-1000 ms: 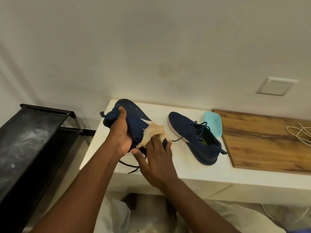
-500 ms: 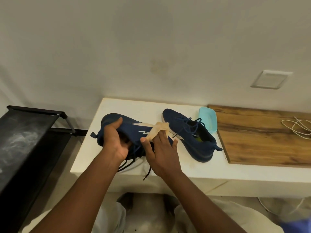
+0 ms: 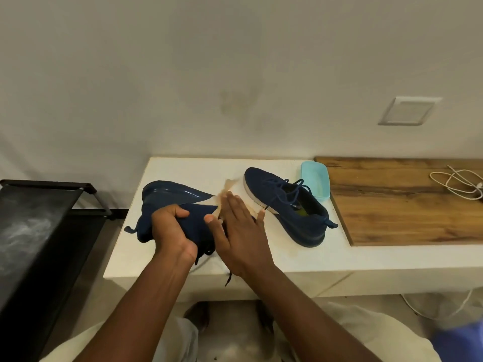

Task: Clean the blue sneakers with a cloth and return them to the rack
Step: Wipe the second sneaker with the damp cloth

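one sneaker in hand, cloth flat under the right palm

left hand (image 3: 171,228): fingers (image 3: 172,211) curled and clamped round the heel end of the held sneaker (image 3: 172,194), thumb side tucked underneath. the shoe lies tipped on its side above the counter (image 3: 300,254), glossy sole turned up and away from the left fingertips, heel tab sticking out to their left. its laces (image 3: 206,253) hang below the wrist, past the counter's front edge.

right hand (image 3: 243,239): fingers (image 3: 235,205) straight and close together, thumb and little finger splayed, pressing a pale tan cloth (image 3: 230,186) against the toe end of the held sneaker. the cloth pokes out just beyond the right fingertips; it is blurred, so its folds cannot be read.

second sneaker (image 3: 290,207): upright on the counter just right of the right fingers, toe toward the wall, not touched by either hand.

beyond it, further right of the fingers: a teal tray (image 3: 315,184) beside the shoe's far side, a wooden board (image 3: 405,199) set along the counter, a coiled white cable (image 3: 457,185) on the board.

rack (image 3: 39,231): black, well to the left of the left fingers, next to the counter's end, dusty top shelf.
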### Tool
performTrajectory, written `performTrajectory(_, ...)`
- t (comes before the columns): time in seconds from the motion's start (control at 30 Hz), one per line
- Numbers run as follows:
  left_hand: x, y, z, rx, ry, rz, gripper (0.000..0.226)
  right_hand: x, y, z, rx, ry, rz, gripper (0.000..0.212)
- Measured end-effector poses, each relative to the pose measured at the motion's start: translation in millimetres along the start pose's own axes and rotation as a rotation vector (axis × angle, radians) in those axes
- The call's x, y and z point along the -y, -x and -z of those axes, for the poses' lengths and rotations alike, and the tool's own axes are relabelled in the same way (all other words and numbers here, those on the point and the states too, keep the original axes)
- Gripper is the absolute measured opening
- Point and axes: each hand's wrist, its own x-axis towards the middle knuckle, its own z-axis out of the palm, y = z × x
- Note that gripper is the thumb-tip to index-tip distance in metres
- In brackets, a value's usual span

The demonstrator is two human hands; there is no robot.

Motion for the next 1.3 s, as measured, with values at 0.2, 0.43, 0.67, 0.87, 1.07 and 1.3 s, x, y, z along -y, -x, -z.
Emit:
performTrajectory(0.2,-0.8,-1.5,4.7,-0.067,0.026,-0.018,0.041,-17.6,6.9,-4.8,0.024,0.024,-0.257,0.083)
performTrajectory(0.43,16.7,0.1,5.5,0.113,-0.264,0.056,0.033,10.2,10.1,-17.2,-0.022,0.046,0.064,0.062)
performTrajectory(0.67,22.6,-16.1,10.1,0.096,-0.294,0.050,0.052,-16.3,-11.5,6.3,-0.136,-0.012,-0.033,0.023)
performTrajectory(0.87,24.6,-15.4,11.6,0.036,-0.288,0.025,0.050,-41.0,-26.2,27.2,-0.270,-0.366,-0.265,0.019)
performTrajectory(1.07,27.0,-4.4,6.2,0.007,-0.373,0.005,0.021,-50.8,-39.8,16.6,-0.226,-0.284,-0.232,0.018)
performTrajectory(1.3,33.7,-0.6,1.9,0.027,-0.377,-0.070,0.032,-0.8,-36.2,11.9,-0.107,0.153,0.138,0.042)
